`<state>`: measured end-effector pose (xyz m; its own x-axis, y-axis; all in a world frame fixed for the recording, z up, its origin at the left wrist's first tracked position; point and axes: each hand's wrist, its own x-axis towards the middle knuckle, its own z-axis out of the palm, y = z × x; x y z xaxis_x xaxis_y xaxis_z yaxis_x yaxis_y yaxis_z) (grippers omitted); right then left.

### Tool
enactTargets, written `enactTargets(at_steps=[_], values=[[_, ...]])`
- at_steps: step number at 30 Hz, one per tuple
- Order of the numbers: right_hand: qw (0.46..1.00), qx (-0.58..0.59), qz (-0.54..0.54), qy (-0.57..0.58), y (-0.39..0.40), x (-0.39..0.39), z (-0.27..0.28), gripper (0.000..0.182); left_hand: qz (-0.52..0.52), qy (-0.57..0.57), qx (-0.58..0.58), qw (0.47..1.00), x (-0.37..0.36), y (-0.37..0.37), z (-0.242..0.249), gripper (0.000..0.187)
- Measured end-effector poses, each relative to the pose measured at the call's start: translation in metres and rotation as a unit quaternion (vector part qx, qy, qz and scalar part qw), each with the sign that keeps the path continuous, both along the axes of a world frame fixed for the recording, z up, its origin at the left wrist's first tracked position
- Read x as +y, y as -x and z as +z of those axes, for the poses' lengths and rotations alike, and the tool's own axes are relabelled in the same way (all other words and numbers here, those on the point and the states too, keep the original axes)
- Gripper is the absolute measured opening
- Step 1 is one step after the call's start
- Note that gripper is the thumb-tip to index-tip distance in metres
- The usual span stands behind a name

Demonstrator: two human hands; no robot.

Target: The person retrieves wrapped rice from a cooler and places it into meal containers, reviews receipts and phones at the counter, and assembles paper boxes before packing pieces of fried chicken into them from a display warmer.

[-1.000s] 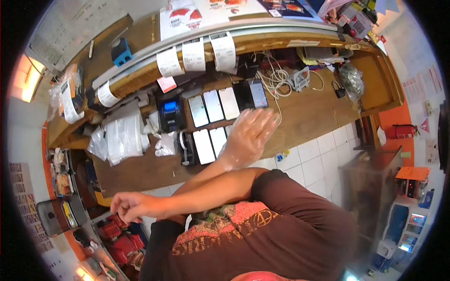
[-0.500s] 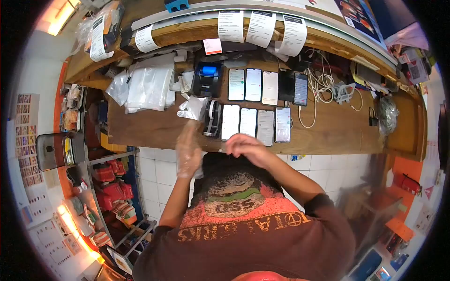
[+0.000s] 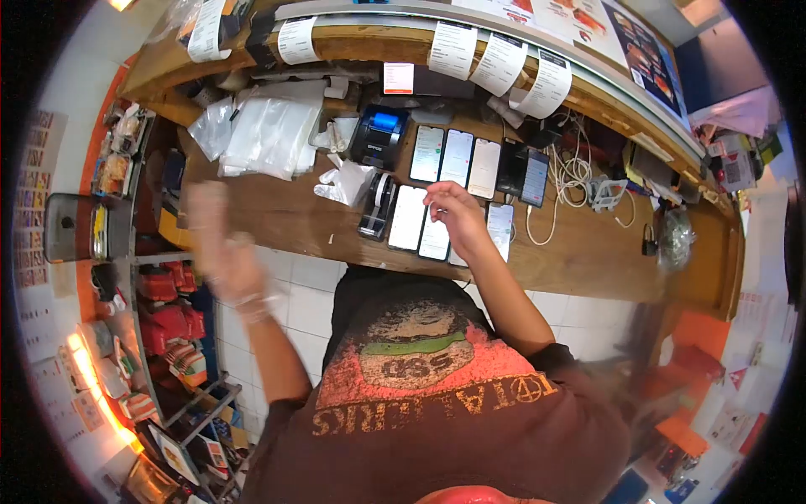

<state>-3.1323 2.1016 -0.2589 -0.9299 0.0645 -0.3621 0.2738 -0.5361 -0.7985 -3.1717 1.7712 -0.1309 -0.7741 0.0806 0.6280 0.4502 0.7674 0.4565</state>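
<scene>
My left hand (image 3: 225, 248), in a clear thin glove and smeared by motion, is raised beyond the left end of the wooden desk (image 3: 294, 220). Its fingers look stretched out, with nothing visible in them. Over the front row of phones hovers my right hand (image 3: 457, 214), fingers loosely bent and apart, holding nothing; it partly covers a phone (image 3: 434, 238) and a neighbouring one. A white-screened phone (image 3: 407, 217) lies left of it and another phone (image 3: 499, 227) to its right. Behind are a green-tinted phone (image 3: 427, 154) and more lit phones.
Left of the phones stand a tape dispenser (image 3: 379, 207) and a black printer (image 3: 378, 141). Crumpled clear plastic (image 3: 344, 182) and a stack of clear bags (image 3: 270, 134) lie farther left. White cables (image 3: 571, 172) coil at the right. Paper labels (image 3: 453, 50) hang from the shelf.
My left hand has swung left, away from the desk's front edge. My right hand has moved up and slightly right, over the front phones. The view has shifted and tilted.
</scene>
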Motion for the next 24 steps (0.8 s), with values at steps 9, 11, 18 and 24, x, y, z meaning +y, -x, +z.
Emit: enactTargets(at_steps=[9, 11, 18, 24], values=[[0.998, -0.048, 0.035, -0.012, -0.033, 0.000, -0.022, 0.013, -0.383, 0.262, 0.401, 0.790, -0.049, -0.088, 0.210, 0.034], [0.997, -0.072, 0.030, -0.020, -0.040, 0.008, -0.029, 0.013, -0.413, 0.273, 0.411, 0.765, -0.031, -0.090, 0.211, 0.034], [0.932, -0.037, 0.029, -0.359, 0.094, 0.047, -0.096, 0.031, -0.351, 0.211, 0.452, 0.792, -0.026, -0.082, 0.197, 0.036], [0.834, 0.050, -0.005, -0.550, 0.266, 0.081, -0.145, 0.057, 0.016, -0.064, 0.335, 0.940, -0.068, -0.036, 0.097, 0.039]])
